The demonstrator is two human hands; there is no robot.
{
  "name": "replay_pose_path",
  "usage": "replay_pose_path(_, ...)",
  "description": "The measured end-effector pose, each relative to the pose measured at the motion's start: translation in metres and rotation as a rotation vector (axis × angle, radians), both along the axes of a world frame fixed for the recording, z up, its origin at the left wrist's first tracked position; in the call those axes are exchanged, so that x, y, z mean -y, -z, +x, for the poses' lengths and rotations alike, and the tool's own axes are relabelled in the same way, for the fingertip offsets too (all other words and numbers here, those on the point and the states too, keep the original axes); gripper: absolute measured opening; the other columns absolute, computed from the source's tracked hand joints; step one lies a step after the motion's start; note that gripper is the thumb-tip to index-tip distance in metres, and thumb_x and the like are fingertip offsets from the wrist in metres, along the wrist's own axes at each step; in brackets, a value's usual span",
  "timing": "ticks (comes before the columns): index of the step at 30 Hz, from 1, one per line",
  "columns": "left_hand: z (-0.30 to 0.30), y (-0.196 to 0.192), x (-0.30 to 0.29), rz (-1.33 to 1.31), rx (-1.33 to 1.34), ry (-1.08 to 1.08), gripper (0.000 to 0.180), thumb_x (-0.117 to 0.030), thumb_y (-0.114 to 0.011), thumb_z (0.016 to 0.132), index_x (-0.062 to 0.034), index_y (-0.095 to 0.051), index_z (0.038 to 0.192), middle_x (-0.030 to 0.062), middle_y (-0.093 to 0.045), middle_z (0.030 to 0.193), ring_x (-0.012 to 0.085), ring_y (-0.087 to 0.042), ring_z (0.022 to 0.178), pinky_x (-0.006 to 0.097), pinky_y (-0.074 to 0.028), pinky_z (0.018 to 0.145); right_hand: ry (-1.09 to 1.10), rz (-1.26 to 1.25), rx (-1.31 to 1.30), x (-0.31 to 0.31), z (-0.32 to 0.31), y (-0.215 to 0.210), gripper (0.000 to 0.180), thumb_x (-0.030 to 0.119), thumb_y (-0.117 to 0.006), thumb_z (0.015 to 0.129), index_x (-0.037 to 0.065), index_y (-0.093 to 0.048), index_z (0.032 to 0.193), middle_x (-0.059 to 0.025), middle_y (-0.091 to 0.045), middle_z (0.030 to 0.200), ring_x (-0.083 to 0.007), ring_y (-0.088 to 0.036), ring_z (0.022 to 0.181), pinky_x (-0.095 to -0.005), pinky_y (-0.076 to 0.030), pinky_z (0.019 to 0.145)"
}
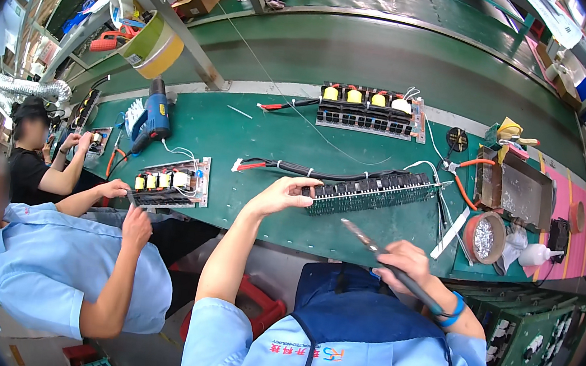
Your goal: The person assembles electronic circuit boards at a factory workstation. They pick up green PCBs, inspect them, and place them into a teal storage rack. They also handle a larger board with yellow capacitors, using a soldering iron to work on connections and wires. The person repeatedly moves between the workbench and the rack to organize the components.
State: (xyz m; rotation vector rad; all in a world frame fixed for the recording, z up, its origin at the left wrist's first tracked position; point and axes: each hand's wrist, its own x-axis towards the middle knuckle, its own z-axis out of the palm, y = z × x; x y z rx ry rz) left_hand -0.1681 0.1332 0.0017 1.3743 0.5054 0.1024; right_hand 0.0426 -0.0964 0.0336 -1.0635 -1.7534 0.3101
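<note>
Iron held just below the board, centre of the frame, its tip pointing up at the pin side.

In the head view, the board (374,197) lies mid-frame over the desk (279,238), its long axis climbing gently from centre to right; whether it rests there or is lifted, I can't tell. The left hand (280,194) is nearer, thumb and fingers pinching the board's left end. The right hand (405,263), lower right of centre, has its fingers closed around the iron (362,236), which slants up and left; the board is up and to the left of that hand. A little green shows between tip and pins, so they look apart. A black cable (323,173) runs along the board's far side.
</note>
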Motion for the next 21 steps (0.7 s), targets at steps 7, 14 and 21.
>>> replay_pose_path(7, 0.001, -0.002, -0.001, 0.03, -0.009, -0.016, 0.047, -0.011, -0.061, 0.072, -0.0013, -0.047, 0.116, -0.0012, -0.051, 0.089, 0.0068, -0.047, 0.08, 0.02, -0.039, 0.072, -0.008, -0.009, 0.023, -0.033, -0.018, 0.023, 0.027, 0.001, -0.067, 0.059, 0.002, -0.058, 0.085, -0.0091, -0.051, 0.069, -0.0246, -0.054, 0.069, -0.0315, -0.045, 0.058)
replay_pose_path(14, 0.001, -0.002, -0.003, 0.04, -0.02, -0.004, 0.046, -0.009, -0.061, 0.072, -0.0013, -0.047, 0.115, -0.0017, -0.051, 0.088, 0.0061, -0.047, 0.079, 0.02, -0.04, 0.07, 0.008, -0.017, 0.036, -0.043, -0.017, 0.028, 0.027, 0.002, -0.067, 0.06, 0.003, -0.058, 0.086, -0.0086, -0.05, 0.069, -0.0241, -0.054, 0.07, -0.032, -0.046, 0.059)
replay_pose_path(21, 0.0, -0.002, 0.0, 0.065, -0.047, -0.007, 0.046, -0.008, -0.06, 0.072, -0.0013, -0.047, 0.115, -0.0011, -0.052, 0.09, 0.0065, -0.047, 0.079, 0.02, -0.04, 0.071, -0.031, 0.07, 0.095, -0.045, -0.017, 0.03, 0.027, 0.002, -0.067, 0.06, 0.003, -0.059, 0.087, -0.0067, -0.048, 0.068, -0.023, -0.054, 0.069, -0.0319, -0.046, 0.059)
